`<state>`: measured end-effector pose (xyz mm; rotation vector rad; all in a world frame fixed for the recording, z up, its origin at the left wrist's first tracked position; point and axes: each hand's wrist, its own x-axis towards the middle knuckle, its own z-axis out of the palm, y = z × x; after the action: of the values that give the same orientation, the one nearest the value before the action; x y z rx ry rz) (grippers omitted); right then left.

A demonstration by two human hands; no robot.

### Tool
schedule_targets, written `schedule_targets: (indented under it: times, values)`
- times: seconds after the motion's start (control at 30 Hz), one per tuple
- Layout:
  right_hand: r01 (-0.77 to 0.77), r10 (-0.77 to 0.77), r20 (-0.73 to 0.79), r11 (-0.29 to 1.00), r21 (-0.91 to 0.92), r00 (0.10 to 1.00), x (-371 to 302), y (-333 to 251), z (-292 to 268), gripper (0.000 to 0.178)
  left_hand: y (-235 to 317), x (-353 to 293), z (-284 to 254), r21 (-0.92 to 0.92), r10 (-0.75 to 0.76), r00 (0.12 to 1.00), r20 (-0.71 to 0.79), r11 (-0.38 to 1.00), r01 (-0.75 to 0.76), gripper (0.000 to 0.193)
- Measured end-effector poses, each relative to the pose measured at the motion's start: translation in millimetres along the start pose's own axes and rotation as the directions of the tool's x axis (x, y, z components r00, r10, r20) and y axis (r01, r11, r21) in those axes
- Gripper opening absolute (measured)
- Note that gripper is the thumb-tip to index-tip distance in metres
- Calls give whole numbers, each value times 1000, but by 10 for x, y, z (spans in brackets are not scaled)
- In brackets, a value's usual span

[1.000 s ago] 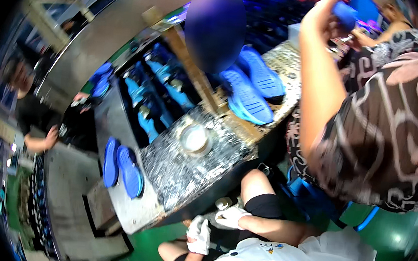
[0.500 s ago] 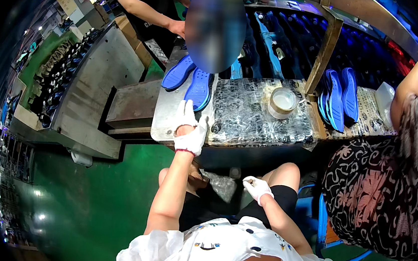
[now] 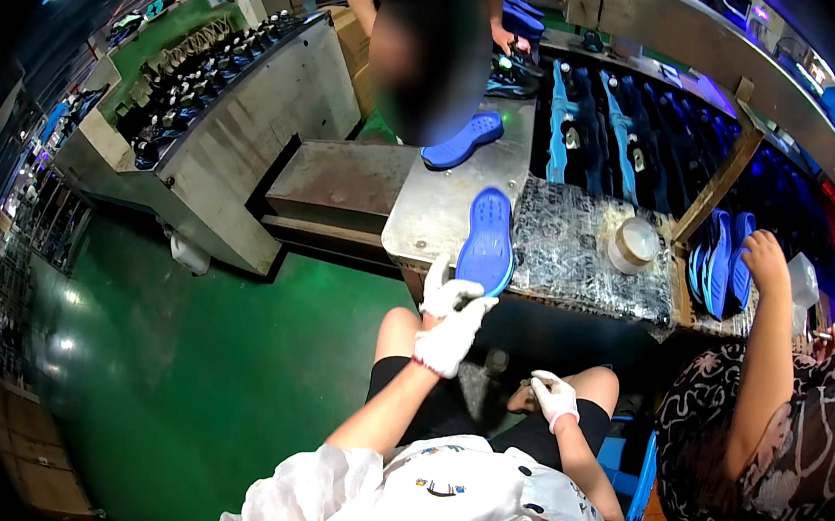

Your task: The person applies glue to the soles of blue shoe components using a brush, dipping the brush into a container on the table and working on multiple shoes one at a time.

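Note:
My left hand (image 3: 451,326), in a white glove, grips the near end of a blue shoe sole (image 3: 488,232), which reaches past the table's front edge. Farther back on the metal tabletop (image 3: 427,211) lies another blue sole (image 3: 464,141), set at a slant. Over my lap hangs my gloved right hand (image 3: 554,398), its fingers curled in; whatever they may hold is hidden.
A round tub (image 3: 633,245) stands on the plastic-wrapped bench (image 3: 570,245). More blue soles (image 3: 719,261) lean by a wooden post (image 3: 722,174). Dark and blue shoe parts fill the rack behind. Co-workers are across the table and at my right.
The near sole has come toward me, over the table edge, with my left hand, and away from the other sole. The co-worker at right has lowered an arm toward the leaning soles. My view has shifted.

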<state>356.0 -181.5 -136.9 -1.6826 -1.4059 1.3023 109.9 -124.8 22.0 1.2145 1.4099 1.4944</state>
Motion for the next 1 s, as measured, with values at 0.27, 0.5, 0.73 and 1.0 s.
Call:
schedule_targets:
  times: [0.27,0.5,0.73,1.0]
  values:
    - [59,-75,-97,986,-153,992,-131,-362,39,35,214,258,-96,-449,-536,832,140,715,536,26]
    - [301,-207,-365,927,224,908,-215,-216,-18,27,267,34,187,-720,-479,834,275,472,508,28]
    - [535,-324,-651,831,151,687,-777,-1307,-347,21,711,-223,68,-457,-214,970,-113,878,140,39]
    - [815,-718,-500,578,-42,484,-1022,-1796,-430,25,570,-342,291,-571,-87,968,-235,818,-65,57]
